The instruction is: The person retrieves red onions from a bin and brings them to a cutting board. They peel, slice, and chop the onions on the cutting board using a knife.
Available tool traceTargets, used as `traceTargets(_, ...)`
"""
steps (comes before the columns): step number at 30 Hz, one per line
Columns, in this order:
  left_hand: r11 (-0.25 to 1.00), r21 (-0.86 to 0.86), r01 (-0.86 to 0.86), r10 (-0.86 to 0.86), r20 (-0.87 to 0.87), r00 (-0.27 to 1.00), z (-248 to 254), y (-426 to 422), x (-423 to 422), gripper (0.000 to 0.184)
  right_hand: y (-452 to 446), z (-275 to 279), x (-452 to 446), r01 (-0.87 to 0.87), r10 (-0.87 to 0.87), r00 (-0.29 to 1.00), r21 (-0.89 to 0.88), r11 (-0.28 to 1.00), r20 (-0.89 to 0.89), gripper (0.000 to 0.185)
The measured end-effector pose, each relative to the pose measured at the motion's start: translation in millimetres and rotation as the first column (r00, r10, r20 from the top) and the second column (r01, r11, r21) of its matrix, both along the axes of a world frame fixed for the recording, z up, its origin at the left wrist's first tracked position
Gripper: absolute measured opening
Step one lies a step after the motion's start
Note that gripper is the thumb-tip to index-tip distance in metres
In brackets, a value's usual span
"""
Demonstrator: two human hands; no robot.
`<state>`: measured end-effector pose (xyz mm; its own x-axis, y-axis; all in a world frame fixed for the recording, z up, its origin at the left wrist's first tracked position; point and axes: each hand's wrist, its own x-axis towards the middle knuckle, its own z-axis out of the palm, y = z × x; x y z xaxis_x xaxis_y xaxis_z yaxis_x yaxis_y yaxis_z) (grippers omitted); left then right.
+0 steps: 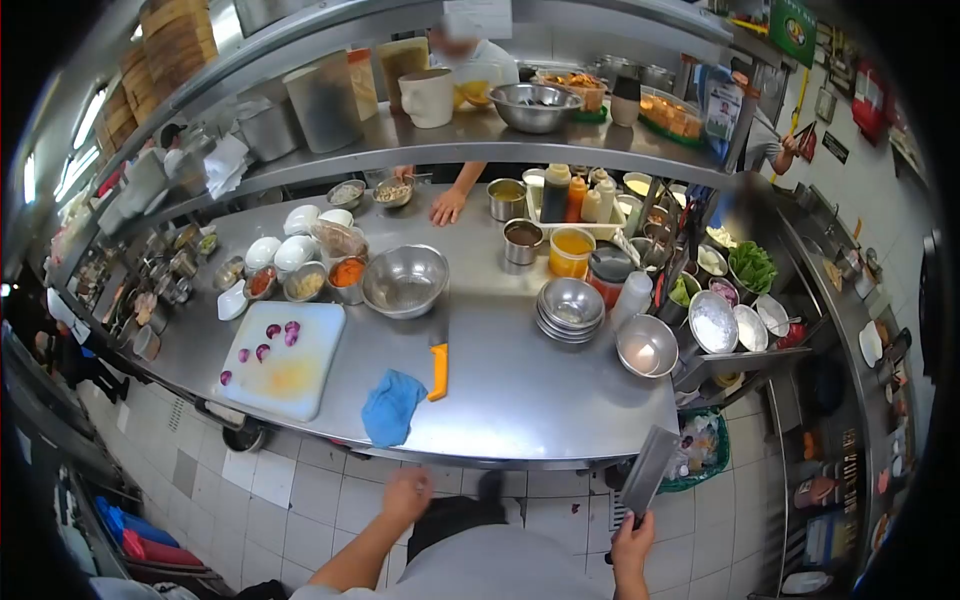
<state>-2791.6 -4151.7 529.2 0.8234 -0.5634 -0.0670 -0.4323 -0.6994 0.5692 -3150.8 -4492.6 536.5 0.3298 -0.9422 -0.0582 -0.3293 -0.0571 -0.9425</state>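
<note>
My right hand (pixel 632 540) is wrapped round the handle of a cleaver (pixel 648 470), whose broad blade points up beside the table's front right corner. My left hand (pixel 408 493) hangs in front of the table edge, touching nothing that I can see; motion smears its fingers. Nearest to it on the table lies a crumpled blue cloth (pixel 392 408). Just right of the cloth is a knife with a yellow handle (pixel 438 370). Several peeled red onions (pixel 273 331) are scattered over a white cutting board (pixel 312 345) at the left.
A large metal bowl (pixel 405 282) stands behind the knife. Stacked metal bowls (pixel 570 305) and a single bowl (pixel 646 346) are on the right. Across the steel table (pixel 500 400) rests another person's hand (pixel 448 206). A bin (pixel 705 450) is below the right corner.
</note>
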Motion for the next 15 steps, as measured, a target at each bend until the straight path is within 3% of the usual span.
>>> traceTargets(2,0.99,-0.109,-0.09,0.125,0.379,0.917,36,19,35,0.041,13,-2,19,-0.066,0.065,0.998,-0.103,0.992,-0.017,0.014)
traceTargets(3,0.989,-0.119,-0.084,0.123,0.377,0.918,42,18,56,0.041,21,-8,32,-0.135,0.129,0.991,-0.194,0.972,-0.045,0.014)
traceTargets(4,0.959,-0.24,-0.148,0.229,0.356,0.906,46,16,75,0.045,22,-18,39,-0.217,0.183,0.974,-0.33,0.919,-0.132,0.013)
traceTargets(5,0.909,-0.357,-0.213,0.334,0.32,0.887,44,16,93,0.049,37,-3,53,-0.216,0.179,0.974,-0.335,0.917,-0.137,0.013)
traceTargets(7,0.946,-0.277,-0.167,0.234,0.228,0.945,15,9,131,0.048,63,29,96,-0.257,0.238,0.966,-0.245,0.935,-0.102,0.013)
traceTargets(11,0.932,-0.363,-0.01,0.085,0.193,0.977,-15,-3,174,0.046,129,42,184,-0.367,0.367,0.928,-0.351,0.861,-0.07,0.012)
traceTargets(13,0.897,-0.412,0.16,-0.12,0.119,0.986,8,17,195,0.056,171,42,234,-0.339,0.34,0.94,-0.074,0.938,-0.003,0.012)
traceTargets(14,0.888,-0.43,0.16,-0.238,-0.134,0.962,31,33,208,0.058,198,50,263,-0.347,0.346,0.934,-0.007,0.938,0.091,0.013)
traceTargets(15,0.893,-0.432,0.13,-0.214,-0.152,0.965,30,56,227,0.058,225,49,287,-0.37,0.369,0.927,0.001,0.929,0.074,0.013)
